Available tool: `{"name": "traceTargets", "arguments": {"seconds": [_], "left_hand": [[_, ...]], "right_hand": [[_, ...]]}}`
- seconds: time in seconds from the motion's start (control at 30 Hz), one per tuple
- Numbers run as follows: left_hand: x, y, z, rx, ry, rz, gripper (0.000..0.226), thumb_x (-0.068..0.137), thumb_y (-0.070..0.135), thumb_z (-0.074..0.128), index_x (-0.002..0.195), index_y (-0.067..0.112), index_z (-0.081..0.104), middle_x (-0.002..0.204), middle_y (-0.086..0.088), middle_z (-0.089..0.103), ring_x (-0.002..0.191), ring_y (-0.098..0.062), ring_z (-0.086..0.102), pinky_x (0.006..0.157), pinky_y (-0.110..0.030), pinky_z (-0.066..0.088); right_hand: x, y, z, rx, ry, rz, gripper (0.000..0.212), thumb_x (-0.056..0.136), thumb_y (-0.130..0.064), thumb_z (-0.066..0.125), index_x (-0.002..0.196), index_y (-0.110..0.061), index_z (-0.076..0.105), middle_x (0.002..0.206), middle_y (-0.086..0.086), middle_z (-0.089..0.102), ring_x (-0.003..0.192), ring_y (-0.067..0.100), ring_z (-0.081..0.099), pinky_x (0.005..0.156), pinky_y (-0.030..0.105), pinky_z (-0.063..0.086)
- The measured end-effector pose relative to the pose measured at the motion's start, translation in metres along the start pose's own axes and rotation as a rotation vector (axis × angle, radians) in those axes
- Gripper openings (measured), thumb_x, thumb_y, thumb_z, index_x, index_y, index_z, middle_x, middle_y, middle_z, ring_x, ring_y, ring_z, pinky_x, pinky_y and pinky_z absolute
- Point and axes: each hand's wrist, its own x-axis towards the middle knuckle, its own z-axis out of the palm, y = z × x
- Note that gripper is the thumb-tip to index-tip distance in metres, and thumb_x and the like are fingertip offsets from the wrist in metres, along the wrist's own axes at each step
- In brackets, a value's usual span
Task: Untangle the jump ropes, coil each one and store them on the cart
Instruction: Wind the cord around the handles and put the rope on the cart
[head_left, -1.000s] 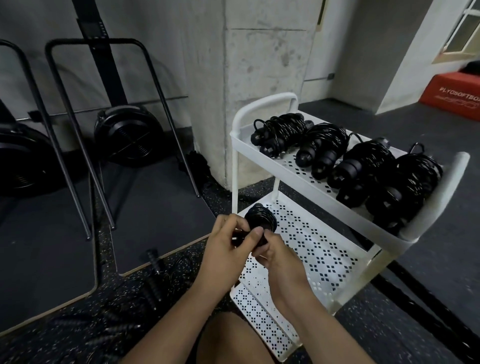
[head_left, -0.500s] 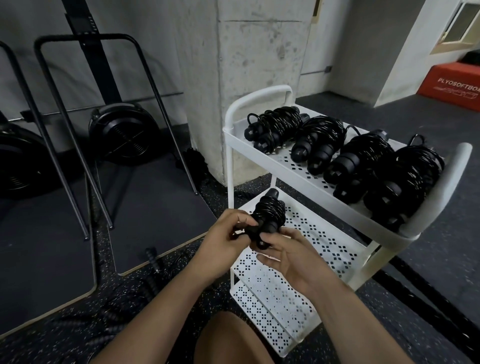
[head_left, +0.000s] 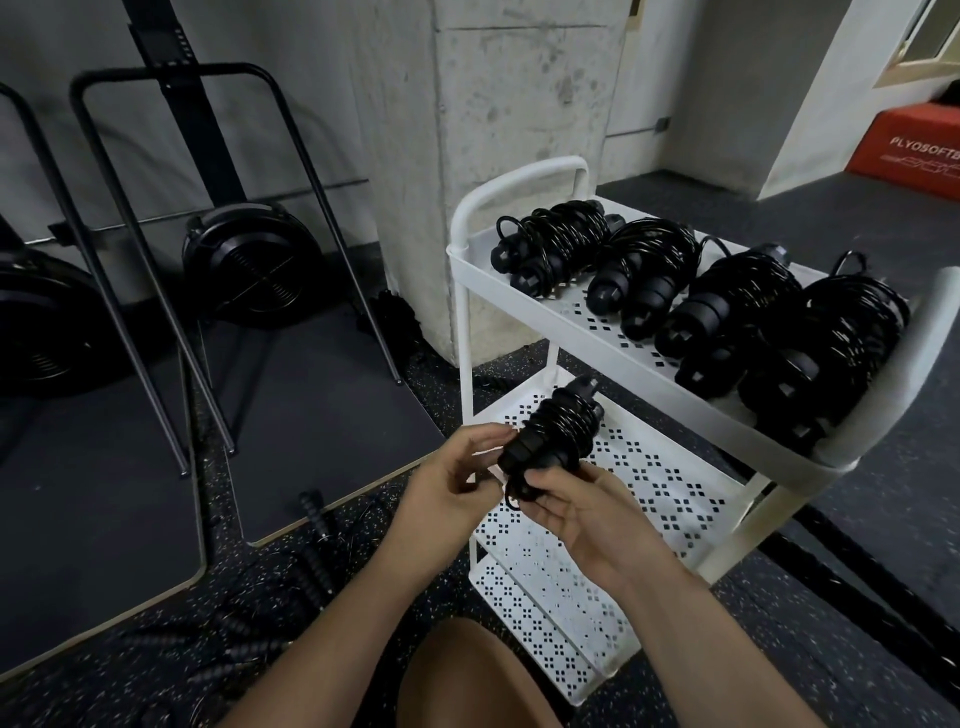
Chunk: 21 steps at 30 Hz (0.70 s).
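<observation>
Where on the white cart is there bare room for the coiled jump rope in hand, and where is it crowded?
Free: the middle shelf, bare between its white rims, and the bottom shelf below it. Crowded: the top shelf, filled by four coiled jump ropes.

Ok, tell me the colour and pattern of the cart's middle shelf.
The middle shelf is white with diamond-shaped hole clusters, clear in the head view.

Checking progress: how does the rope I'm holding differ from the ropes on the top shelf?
The held rope is one bundle; the shelf ropes are four. The held rope sits in your left hand and right hand; the shelf ropes lie side by side. All black coils.
</observation>
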Motion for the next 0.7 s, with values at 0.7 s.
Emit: {"name": "traceTargets", "arguments": {"seconds": [0.7], "left_hand": [[-0.024,-0.015,-0.004,0.747,0.096,0.383,0.079,0.083,-0.012,0.070,0.144,0.033,0.047,0.131,0.017,0.061,0.109,-0.016,0.068,0.087,-0.040,0.059]], "right_hand": [[-0.011,0.006,0.021,-0.075,0.013,0.109,0.048,0.089,-0.039,0.084,0.114,0.001,0.075,0.092,0.017,0.079,0.070,0.019,0.074,0.067,0.030,0.056]]}}
